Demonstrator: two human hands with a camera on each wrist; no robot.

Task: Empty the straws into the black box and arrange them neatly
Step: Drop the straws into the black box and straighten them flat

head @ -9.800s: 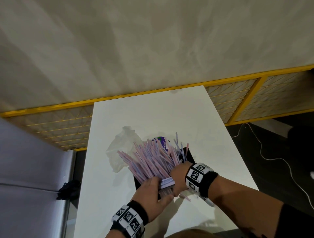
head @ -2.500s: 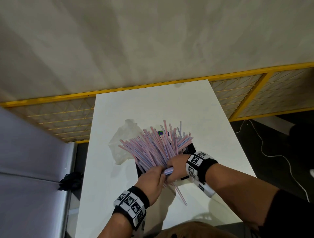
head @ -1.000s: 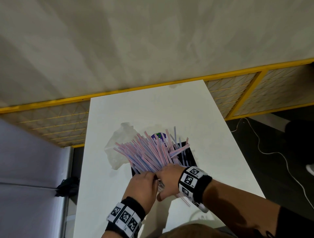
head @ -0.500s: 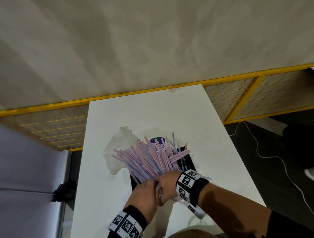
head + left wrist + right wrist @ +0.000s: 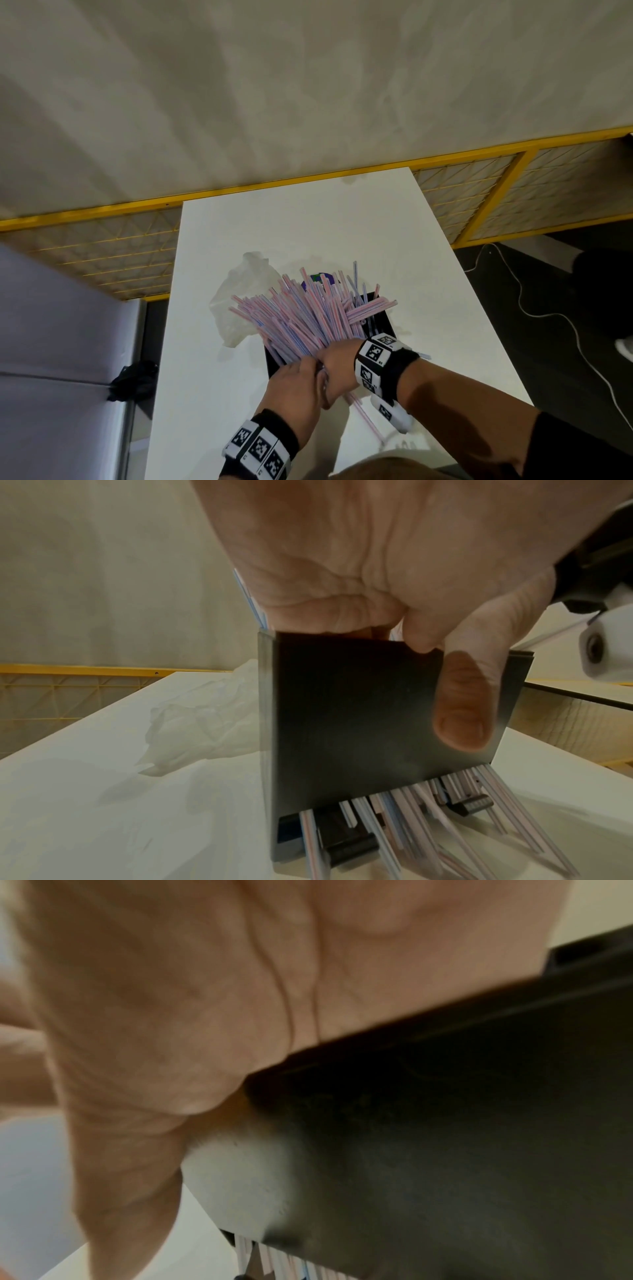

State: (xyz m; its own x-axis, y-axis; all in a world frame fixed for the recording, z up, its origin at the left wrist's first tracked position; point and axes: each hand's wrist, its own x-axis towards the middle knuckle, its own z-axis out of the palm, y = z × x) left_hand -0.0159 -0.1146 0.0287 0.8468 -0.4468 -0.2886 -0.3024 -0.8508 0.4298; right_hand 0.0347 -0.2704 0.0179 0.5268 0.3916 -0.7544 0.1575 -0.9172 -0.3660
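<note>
A big fanned bundle of pink, white and blue straws (image 5: 308, 318) lies slanted in the black box (image 5: 382, 323), its far ends sticking up over the rim. Both hands meet at the near end. My left hand (image 5: 294, 387) clamps the box's near wall (image 5: 342, 710): its thumb (image 5: 462, 710) lies flat on the outside face and its fingers fold over the rim, hidden. Straw ends (image 5: 394, 818) poke out under that wall. My right hand (image 5: 337, 363) curls over the straws' near ends; its palm (image 5: 171, 988) lies on the box edge (image 5: 479, 1123), fingers hidden.
An empty clear plastic bag (image 5: 239, 301) lies left of the box on the white table (image 5: 308, 222). A purple and green object (image 5: 320, 277) sits behind the straws. One loose straw (image 5: 363, 414) lies near the front edge. A yellow railing (image 5: 239, 192) runs behind the table.
Since 2.5 s ago the bundle has come down lower into the box. Over the last second both hands have stayed together at its near end, hardly shifting.
</note>
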